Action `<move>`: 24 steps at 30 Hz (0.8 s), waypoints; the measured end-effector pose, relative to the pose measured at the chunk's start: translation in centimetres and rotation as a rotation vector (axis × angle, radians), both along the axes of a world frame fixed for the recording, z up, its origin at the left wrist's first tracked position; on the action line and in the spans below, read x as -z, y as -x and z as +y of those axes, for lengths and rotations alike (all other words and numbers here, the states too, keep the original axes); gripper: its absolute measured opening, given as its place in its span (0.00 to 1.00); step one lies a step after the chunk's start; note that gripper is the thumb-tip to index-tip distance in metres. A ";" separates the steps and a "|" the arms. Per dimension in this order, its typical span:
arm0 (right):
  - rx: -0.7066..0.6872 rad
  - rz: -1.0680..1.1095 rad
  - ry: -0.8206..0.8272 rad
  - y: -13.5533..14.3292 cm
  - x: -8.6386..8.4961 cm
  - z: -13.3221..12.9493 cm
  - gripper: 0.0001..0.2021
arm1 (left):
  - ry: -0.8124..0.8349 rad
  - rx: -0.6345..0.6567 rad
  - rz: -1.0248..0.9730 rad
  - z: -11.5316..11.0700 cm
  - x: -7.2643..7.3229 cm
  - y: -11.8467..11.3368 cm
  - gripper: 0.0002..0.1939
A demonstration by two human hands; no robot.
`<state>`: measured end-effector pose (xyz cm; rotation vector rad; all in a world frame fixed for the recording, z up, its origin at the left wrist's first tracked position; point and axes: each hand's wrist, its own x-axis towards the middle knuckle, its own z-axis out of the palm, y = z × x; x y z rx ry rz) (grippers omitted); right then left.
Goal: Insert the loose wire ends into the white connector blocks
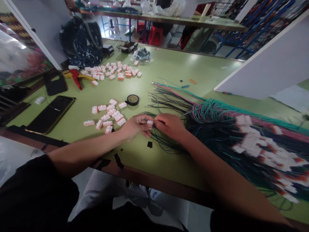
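Observation:
Between the thumb and fingers of my left hand is a small white connector housing. My right hand is closed right beside it, pinching what looks like a thin wire end at the housing; the fingers hide most of it. Dark and green wires run beneath both hands and off to the right. Left of my hands lies a loose group of white and orange connector housings, close to a roll of black tape.
Wire bundles and finished-looking connectors cover the right side. More housings, red-yellow pliers, a phone and a dark patterned bag are at left. A white panel rises at right.

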<state>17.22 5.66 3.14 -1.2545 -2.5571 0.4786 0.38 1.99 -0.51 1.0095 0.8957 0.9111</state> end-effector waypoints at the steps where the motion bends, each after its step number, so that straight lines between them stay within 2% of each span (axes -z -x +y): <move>1: -0.016 0.026 0.032 -0.2 0.0 0.1 0.12 | 0.001 -0.007 0.003 0.0 0.0 0.0 0.13; 4: -0.064 0.099 0.072 -0.8 -0.1 0.4 0.12 | 0.005 -0.021 0.007 0.0 0.1 -0.1 0.12; 10: -0.083 0.136 -0.012 -0.7 0.2 0.4 0.10 | 0.021 -0.009 0.007 0.3 0.1 0.1 0.10; 14: -0.137 0.129 0.014 -1.0 -0.6 0.7 0.12 | 0.022 0.041 0.028 0.2 -0.6 0.0 0.11; 17: -0.112 0.072 0.062 -1.3 -1.7 0.4 0.13 | 0.008 0.014 0.141 -0.3 -2.0 -0.2 0.10; 21: -0.042 -0.208 0.037 -0.5 -2.5 -1.1 0.22 | -0.091 0.000 0.391 -1.3 -5.0 -0.4 0.07; 24: 0.051 -0.320 -0.031 0.4 -2.8 -1.6 0.15 | -0.212 0.025 0.584 -1.3 -7.6 -0.5 0.04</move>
